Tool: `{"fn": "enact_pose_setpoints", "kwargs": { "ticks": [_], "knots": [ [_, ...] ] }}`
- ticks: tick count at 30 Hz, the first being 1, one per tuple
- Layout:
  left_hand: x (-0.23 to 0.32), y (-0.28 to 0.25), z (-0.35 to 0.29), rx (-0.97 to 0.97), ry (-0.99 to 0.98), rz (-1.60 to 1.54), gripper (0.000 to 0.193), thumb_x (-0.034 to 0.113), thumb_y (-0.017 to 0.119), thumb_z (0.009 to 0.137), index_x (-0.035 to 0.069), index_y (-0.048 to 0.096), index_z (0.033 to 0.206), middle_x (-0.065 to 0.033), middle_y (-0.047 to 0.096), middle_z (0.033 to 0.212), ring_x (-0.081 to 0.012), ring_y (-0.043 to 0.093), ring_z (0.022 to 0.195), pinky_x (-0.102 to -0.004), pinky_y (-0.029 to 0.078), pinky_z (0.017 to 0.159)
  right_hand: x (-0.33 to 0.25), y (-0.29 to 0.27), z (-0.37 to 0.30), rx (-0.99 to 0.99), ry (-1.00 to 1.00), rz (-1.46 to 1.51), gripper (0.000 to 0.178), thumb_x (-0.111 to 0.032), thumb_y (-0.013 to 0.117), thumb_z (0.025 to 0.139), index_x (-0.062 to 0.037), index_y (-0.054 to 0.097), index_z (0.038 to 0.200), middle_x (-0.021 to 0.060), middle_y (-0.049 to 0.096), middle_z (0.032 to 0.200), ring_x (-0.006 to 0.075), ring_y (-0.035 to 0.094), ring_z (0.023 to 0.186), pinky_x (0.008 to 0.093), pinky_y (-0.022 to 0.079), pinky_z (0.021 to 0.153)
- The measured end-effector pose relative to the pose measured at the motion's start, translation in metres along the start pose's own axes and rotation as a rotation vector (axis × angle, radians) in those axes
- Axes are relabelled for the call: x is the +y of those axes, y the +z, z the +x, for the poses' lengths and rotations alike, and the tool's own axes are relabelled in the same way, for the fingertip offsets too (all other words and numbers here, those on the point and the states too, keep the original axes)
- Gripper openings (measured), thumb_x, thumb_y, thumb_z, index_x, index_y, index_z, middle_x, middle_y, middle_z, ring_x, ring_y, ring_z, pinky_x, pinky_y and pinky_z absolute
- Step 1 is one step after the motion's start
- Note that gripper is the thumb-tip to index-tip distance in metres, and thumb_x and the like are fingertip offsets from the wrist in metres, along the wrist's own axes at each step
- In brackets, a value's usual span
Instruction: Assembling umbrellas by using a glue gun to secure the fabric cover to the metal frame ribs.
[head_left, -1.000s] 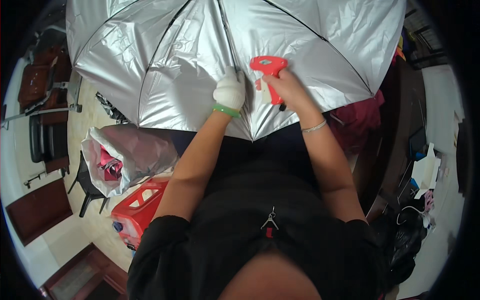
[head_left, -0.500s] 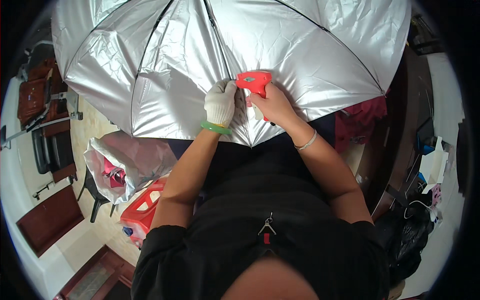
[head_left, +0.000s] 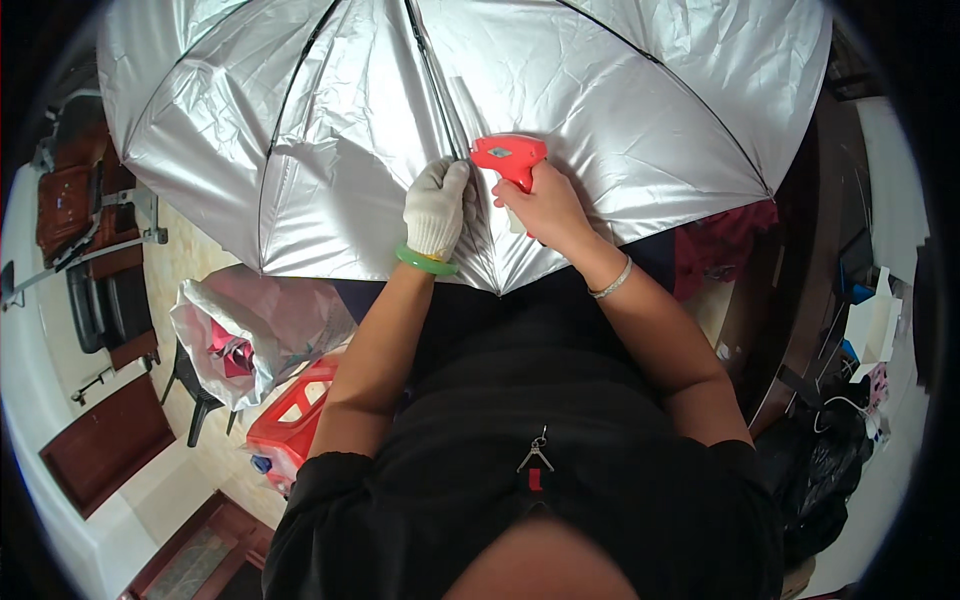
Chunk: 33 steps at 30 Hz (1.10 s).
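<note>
An opened umbrella [head_left: 350, 215] with a silver inner side lies spread before me, its thin black ribs running outward. My left hand [head_left: 433, 208], in a white knit glove with a green bangle at the wrist, is closed on a dark umbrella rib [head_left: 441, 100] at the canopy's middle. Its fingertips are partly hidden. My bare right hand [head_left: 550, 213] grips a red tagging gun [head_left: 509, 155] by its handle. The gun's nose points left, close to the rib and just beside my gloved fingers. I cannot tell whether its tip touches the cloth.
To the left stand a white bag [head_left: 255, 350] with pink cloth inside and a red plastic stool-like frame [head_left: 293, 420]. Dark red cloth [head_left: 715, 250] hangs under the canopy's right edge. Farther right are a dark wooden panel [head_left: 775, 290] and a black plastic bag [head_left: 825, 480].
The tagging gun has tilted a little and moved slightly up. My left hand has shifted slightly left, still on the rib.
</note>
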<state>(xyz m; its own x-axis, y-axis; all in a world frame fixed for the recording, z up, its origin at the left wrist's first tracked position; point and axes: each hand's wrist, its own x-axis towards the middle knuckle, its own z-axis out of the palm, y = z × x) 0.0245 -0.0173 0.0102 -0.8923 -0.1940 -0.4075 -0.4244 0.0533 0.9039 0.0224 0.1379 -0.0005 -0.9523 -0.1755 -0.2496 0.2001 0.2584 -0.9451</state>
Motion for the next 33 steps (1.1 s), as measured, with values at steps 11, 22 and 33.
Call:
{"fn": "enact_pose_setpoints", "kwargs": {
  "ticks": [11, 22, 33],
  "knots": [
    [0.008, -0.009, -0.005, -0.099, -0.020, -0.022, 0.025, 0.024, 0.051, 0.093, 0.000, 0.057, 0.089, -0.0008, 0.051, 0.059, -0.0080, 0.045, 0.043, -0.0221, 0.034, 0.040, -0.012, -0.011, 0.000, -0.159, 0.154, 0.420, 0.027, -0.013, 0.057, 0.089, 0.0039, 0.059, 0.110, 0.0123, 0.067, 0.083, 0.0186, 0.068, 0.070, 0.0295, 0.054, 0.060],
    [0.005, -0.009, -0.003, -0.150, -0.022, -0.026, 0.025, 0.025, 0.050, 0.094, 0.000, 0.056, 0.090, -0.0013, 0.052, 0.060, -0.0083, 0.046, 0.044, -0.0217, 0.034, 0.039, -0.014, -0.011, 0.001, -0.195, 0.226, 0.439, 0.028, -0.015, 0.058, 0.089, 0.0026, 0.059, 0.111, 0.0125, 0.067, 0.082, 0.0187, 0.067, 0.068, 0.0305, 0.054, 0.058],
    [0.000, -0.003, -0.002, -0.208, 0.034, -0.016, 0.024, 0.018, 0.050, 0.096, -0.003, 0.057, 0.105, -0.0019, 0.057, 0.067, -0.0078, 0.052, 0.052, -0.0221, 0.043, 0.047, -0.014, -0.004, 0.007, -0.244, 0.246, 0.325, 0.025, -0.017, 0.057, 0.091, 0.0007, 0.058, 0.109, 0.0106, 0.065, 0.078, 0.0184, 0.066, 0.065, 0.0301, 0.054, 0.057]
  ]
}}
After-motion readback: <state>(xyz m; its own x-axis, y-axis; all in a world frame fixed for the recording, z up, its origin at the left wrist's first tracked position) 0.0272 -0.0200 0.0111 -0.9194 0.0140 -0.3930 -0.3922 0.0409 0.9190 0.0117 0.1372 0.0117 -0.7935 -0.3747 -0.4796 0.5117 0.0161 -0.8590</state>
